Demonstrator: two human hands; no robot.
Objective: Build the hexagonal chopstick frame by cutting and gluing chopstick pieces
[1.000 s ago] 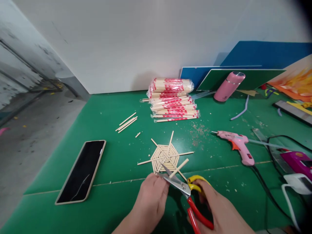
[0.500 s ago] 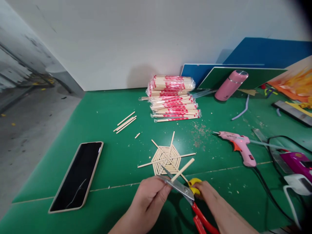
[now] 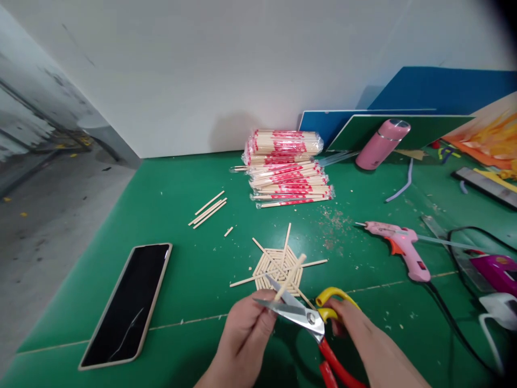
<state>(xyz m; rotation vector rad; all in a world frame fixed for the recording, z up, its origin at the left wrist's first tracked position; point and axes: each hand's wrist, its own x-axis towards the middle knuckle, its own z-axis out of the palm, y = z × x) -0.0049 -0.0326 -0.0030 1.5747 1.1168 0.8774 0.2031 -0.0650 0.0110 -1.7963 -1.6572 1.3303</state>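
Observation:
My left hand (image 3: 249,328) pinches a wooden chopstick (image 3: 291,275), whose free end points up and away over a web-shaped piece made of sticks (image 3: 262,264). The spread blades of a pair of scissors (image 3: 301,314) lie on either side of the chopstick, close to my left fingertips. My right hand (image 3: 343,323) is closed round the yellow part of the scissors' handle; the red part extends toward the bottom edge. The web-shaped piece lies flat on the green table, partly covered by the chopstick and blades.
Wrapped chopsticks (image 3: 288,170) are piled by the wall. Loose cut sticks (image 3: 208,210) lie left of them. A phone (image 3: 129,304) is at the left. On the right are a pink glue gun (image 3: 399,245) with a cable, a pink bottle (image 3: 383,144) and a purple device (image 3: 495,272).
The chopstick in my left hand has swung leftward and points more steeply away from me. More of the yellow handle shows by my right hand. The whole view has shifted slightly.

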